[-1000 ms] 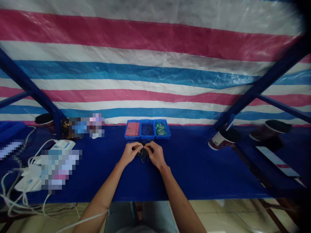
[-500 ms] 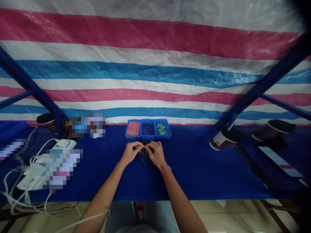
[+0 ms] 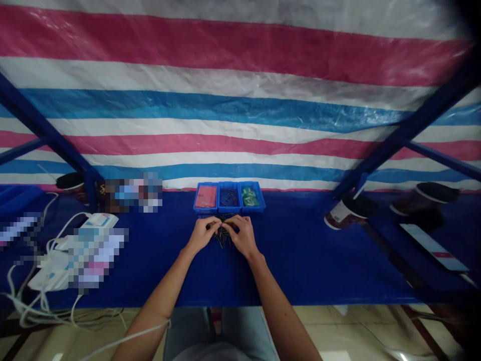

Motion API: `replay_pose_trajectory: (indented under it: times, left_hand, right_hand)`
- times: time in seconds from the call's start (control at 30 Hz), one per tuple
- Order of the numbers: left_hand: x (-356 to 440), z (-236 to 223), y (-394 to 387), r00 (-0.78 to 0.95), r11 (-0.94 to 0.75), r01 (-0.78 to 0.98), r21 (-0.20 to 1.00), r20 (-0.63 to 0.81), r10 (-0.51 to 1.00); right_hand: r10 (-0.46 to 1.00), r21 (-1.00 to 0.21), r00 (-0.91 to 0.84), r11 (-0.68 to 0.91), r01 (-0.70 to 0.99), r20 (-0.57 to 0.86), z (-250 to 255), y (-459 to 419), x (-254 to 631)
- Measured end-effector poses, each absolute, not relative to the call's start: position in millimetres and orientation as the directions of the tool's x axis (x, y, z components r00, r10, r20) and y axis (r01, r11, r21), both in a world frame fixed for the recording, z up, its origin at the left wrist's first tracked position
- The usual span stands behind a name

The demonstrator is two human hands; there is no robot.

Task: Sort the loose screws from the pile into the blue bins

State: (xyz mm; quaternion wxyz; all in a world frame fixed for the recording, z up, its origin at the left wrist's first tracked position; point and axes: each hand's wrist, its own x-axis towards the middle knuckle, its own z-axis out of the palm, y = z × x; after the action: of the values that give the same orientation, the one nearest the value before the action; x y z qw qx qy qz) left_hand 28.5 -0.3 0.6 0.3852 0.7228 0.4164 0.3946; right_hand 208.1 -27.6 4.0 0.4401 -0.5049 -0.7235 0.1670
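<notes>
In the head view, the person is working at a table with a dark blue cover (image 3: 300, 260), and both bare arms are reaching in from the 6 o'clock side. The left hand (image 3: 202, 235) and the right hand (image 3: 243, 236) are curling inward, and their fingertips (image 3: 218, 225) are coming close together. They look partly closed, but nobody can tell if they are gripping a screw. A small pile of thin dark screws (image 3: 224, 234) is lying between them, at 3 o'clock from the left hand and 9 o'clock from the right hand. The pile is stretching from 12 to 6, with screws pointing many ways. Both hands are about equally near it. Three small blue bins (image 3: 228, 184) are sitting just past the pile, at 12 o'clock.
</notes>
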Motion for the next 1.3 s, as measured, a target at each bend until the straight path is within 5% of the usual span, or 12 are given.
replay_pose_trajectory:
  times: [1.3]
  left_hand:
    - [28.5, 3.0, -2.2, 0.346, -0.346, 0.308, 0.886, 0.235, 0.909]
  right_hand:
    - [0.877, -0.703, -0.142, 0.456, 0.546, 0.459, -0.5, -25.2, 209.8]
